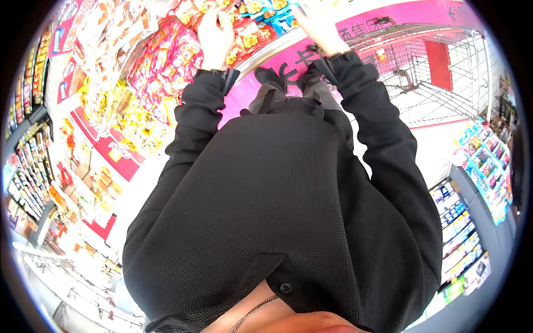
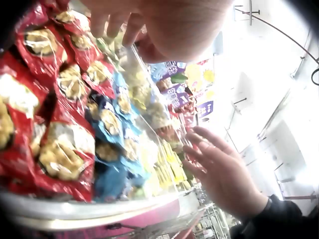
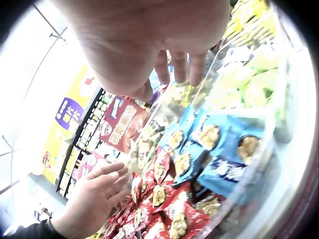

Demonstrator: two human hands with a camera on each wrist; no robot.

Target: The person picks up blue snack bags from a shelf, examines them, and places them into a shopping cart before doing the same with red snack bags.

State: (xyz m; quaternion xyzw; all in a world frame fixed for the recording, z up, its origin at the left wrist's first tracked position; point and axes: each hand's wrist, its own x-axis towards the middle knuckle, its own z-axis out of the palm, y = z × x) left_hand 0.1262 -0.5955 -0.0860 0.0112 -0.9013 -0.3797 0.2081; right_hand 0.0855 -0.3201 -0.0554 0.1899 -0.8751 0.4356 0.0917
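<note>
Both hands hover with relaxed fingers over a display of bagged snacks, holding nothing. In the head view my left hand is above red packets, and my right hand is farther right, by blue packets at the bin edge. The left wrist view has my left hand at the top, fingers pointing down, and my right hand apart from it, fingers spread. Beneath my right hand in the right wrist view lie blue packets; my left hand is beside red packets.
A clear divider edges the blue packets. Pink and yellow bags fill the display to the left. A wire cart stands at the right, with stocked shelves below it. The person's shoes are by the pink display front.
</note>
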